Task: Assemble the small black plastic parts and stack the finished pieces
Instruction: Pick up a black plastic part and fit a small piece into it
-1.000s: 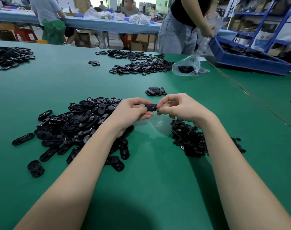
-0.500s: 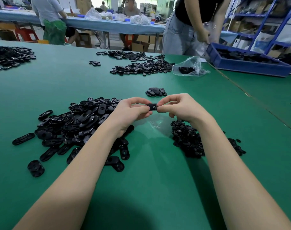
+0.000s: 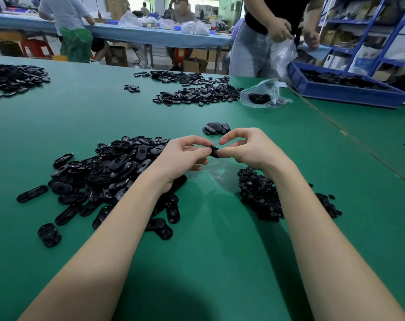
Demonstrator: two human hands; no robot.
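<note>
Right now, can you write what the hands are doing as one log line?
step: assembling | left hand: pinches part | right hand: pinches same part | oval pile: left | small-piece pile: right | stack: behind hands

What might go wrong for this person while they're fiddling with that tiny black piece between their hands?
The black part is pinched only at fingertips of the left hand and right hand; it could slip and drop into the pile of small pieces below, hard to find again. The left forearm lies across the pile of oval parts, so moving it may scatter them.
</note>
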